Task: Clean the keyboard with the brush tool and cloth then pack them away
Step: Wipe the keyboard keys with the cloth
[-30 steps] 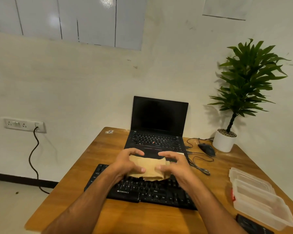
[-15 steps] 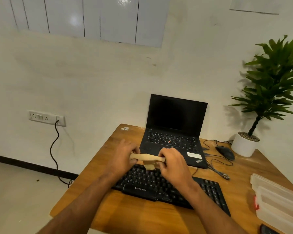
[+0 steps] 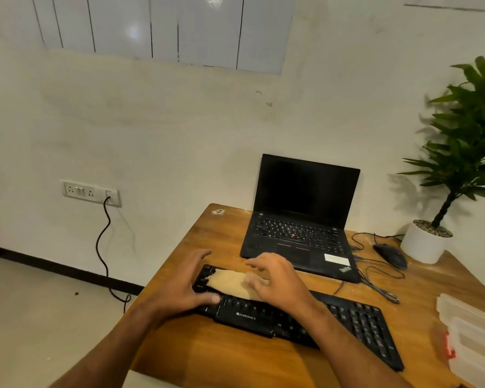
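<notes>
the cloth (image 3: pixel 231 282) lies folded on the left end of the keyboard (image 3: pixel 297 317), which sits on the wooden counter (image 3: pixel 235 357) in front of the open laptop (image 3: pixel 300 219). the right hand (image 3: pixel 275 281) rests on the cloth's right part with fingers spread and fairly straight, pressing it flat rather than grasping it. the left hand (image 3: pixel 185 284) is at the keyboard's left edge, thumb down on the front keys and fingers reaching round the far corner; it appears to steady the board, and whether it also touches the cloth i cannot tell.

the cloth looks thin, soft and light, so it will likely bunch or slide under an uneven push; a flat palm over the folded middle seems the best hold, or a pinch at the free left edge to lift it. the keyboard is stiff and probably light enough to skid on the smooth wood, so holding it at its end makes sense.

the brush tool is not in view. the clear plastic containers (image 3: pixel 471 340) at the right are cut off by the frame, and their contents cannot be made out. the right hand covers part of the cloth and the keys beneath. the plant (image 3: pixel 465 152) is partly out of frame, and the mouse (image 3: pixel 391 254) and its cables (image 3: pixel 381 287) are small and dim.
</notes>
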